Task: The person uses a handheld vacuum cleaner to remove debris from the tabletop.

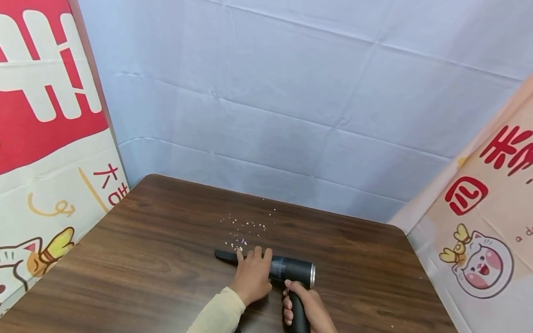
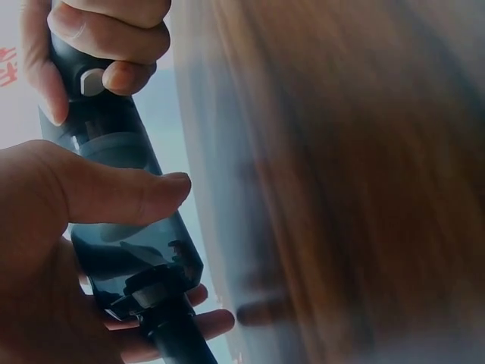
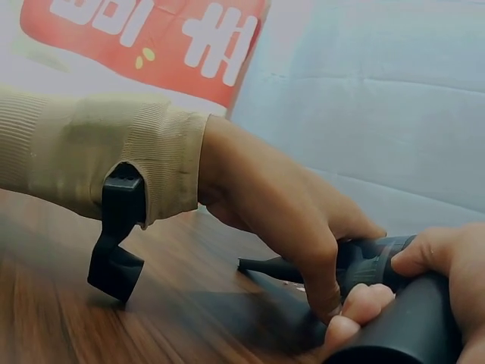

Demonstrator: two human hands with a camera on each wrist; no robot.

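A black handheld vacuum cleaner [image 1: 291, 267] is held low over the wooden table, its narrow nozzle [image 1: 225, 255] pointing left. My right hand [image 1: 311, 306] grips its handle, the thumb near the top. Around the front part of the body, behind the nozzle, my left hand [image 1: 253, 276] is wrapped from above. In the left wrist view its thumb [image 2: 129, 193] lies across the clear dust cup [image 2: 136, 254], with fingertips showing on the far side. A grey button [image 2: 92, 82] shows beside the right fingers. Small pale crumbs [image 1: 241, 242] lie just beyond the nozzle and left fingers.
Scattered bits [image 1: 254, 225] spread towards the back of the brown table [image 1: 166, 222]. A pale blue cloth [image 1: 270, 115] hangs behind it, with printed cloths [image 1: 54, 138] at left and right. A black strap [image 3: 117, 250] hangs from the left sleeve.
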